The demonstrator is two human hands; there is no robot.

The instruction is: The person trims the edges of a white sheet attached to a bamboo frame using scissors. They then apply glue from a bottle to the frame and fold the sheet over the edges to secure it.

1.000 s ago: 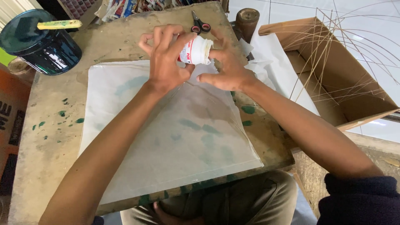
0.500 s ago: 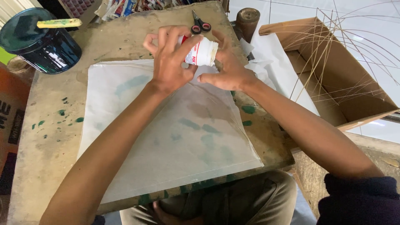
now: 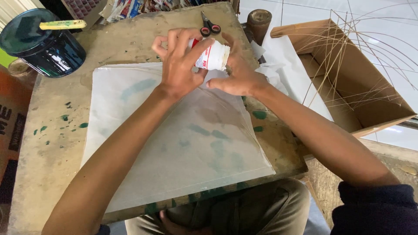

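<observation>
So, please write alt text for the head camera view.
Both hands, left hand and right hand, hold a small white bottle above a sheet of white paper on a paint-stained table. Scissors lie behind.

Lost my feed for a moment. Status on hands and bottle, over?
Both hands on white bottle: left hand wrapped around it, right hand steadying its end. Bottle above paper sheet. Scissors behind, clear.
</observation>
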